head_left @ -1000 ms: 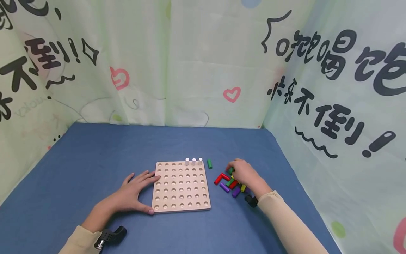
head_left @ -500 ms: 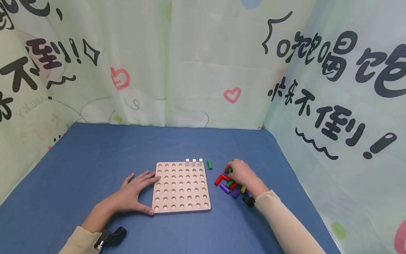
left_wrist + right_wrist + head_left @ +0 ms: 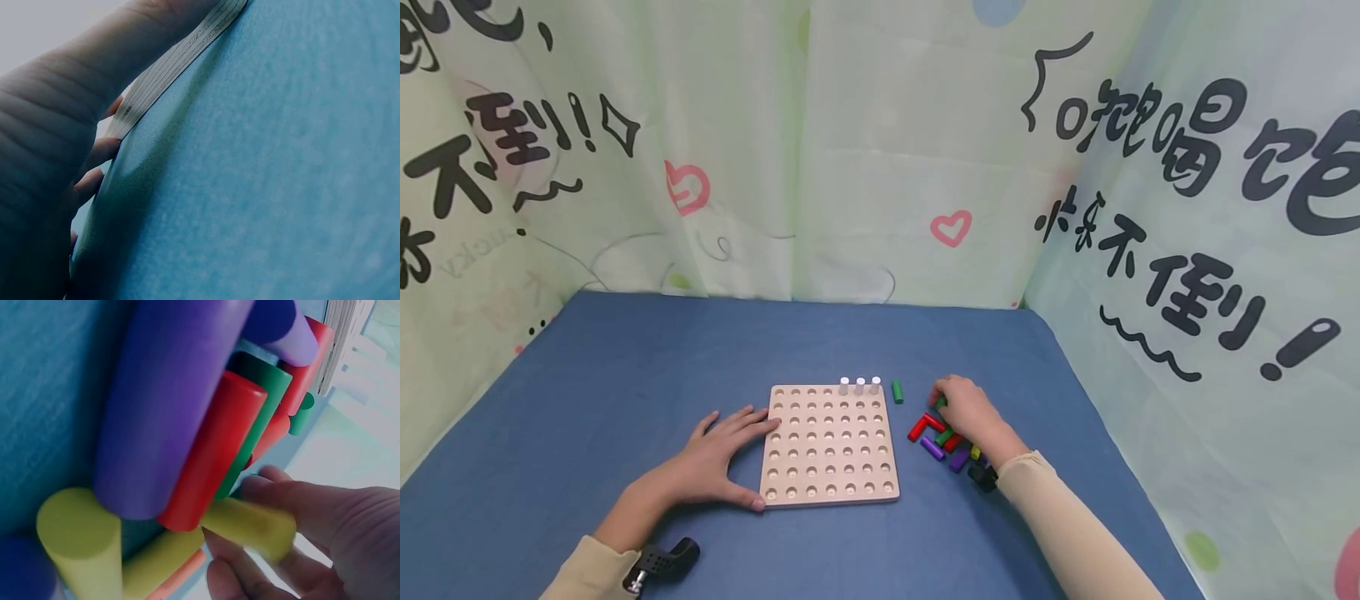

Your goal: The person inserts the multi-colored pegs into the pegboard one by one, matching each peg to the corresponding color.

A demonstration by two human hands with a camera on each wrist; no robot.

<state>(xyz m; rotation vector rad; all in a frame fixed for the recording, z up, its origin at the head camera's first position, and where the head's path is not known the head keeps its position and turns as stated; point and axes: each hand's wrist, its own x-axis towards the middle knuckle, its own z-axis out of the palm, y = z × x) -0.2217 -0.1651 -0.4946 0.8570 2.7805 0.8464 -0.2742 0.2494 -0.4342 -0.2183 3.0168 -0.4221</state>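
Note:
My left hand (image 3: 724, 457) lies with spread fingers against the left side of a pale wooden pegboard (image 3: 827, 443), thumb at its near corner. Three white pegs (image 3: 860, 387) stand upright along the board's far edge, at the right. My right hand (image 3: 967, 410) is over a loose pile of coloured pegs, pinching a green peg (image 3: 941, 402) at its fingertips. In the right wrist view, a blurred yellow peg (image 3: 253, 528) lies close by the fingers. The thumb mostly hides the green peg there.
Red pegs (image 3: 917, 427), a purple peg (image 3: 932, 448) and other coloured pegs lie right of the board. A single green peg (image 3: 897, 392) lies off its far right corner. Printed curtains (image 3: 865, 167) surround the blue tabletop (image 3: 700, 342) at the back and sides.
My right hand has shifted slightly left, carrying the green peg with it. My left hand and the board have stayed put.

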